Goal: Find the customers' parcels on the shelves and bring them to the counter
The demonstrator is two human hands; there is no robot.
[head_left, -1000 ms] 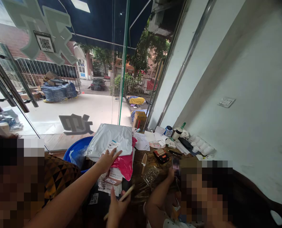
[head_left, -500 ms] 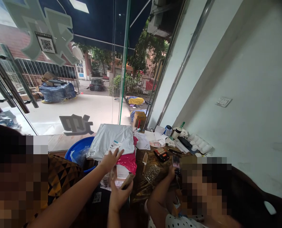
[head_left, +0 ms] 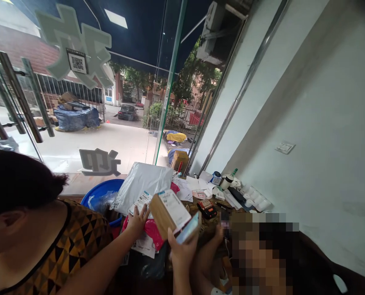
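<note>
My left hand (head_left: 138, 222) lies with its fingers spread on the lower edge of a grey plastic mailer (head_left: 148, 180), by its white label. Beneath that hand is a pink plastic bag (head_left: 153, 233), with a white labelled parcel (head_left: 144, 245) partly showing under it. In my right hand (head_left: 182, 246) are a small brown cardboard box (head_left: 159, 217) with a white label on top and a phone (head_left: 189, 228) with a lit screen. The box is tilted and held up to the right of the mailer; my right fingers are partly hidden behind the phone and box.
A blue tub (head_left: 92, 190) stands left of the mailer. On the wooden table lie an orange-black device (head_left: 207, 209), papers (head_left: 201, 189) and a bottle (head_left: 228, 180). One person (head_left: 78, 241) sits close at left; another person's hand (head_left: 221, 233) is at right. Glass panels rise beyond.
My right hand has lifted the cardboard box and phone up and to the right, from beside the pink bag. My left hand has slid slightly down and left across the mailer. The view has shifted.
</note>
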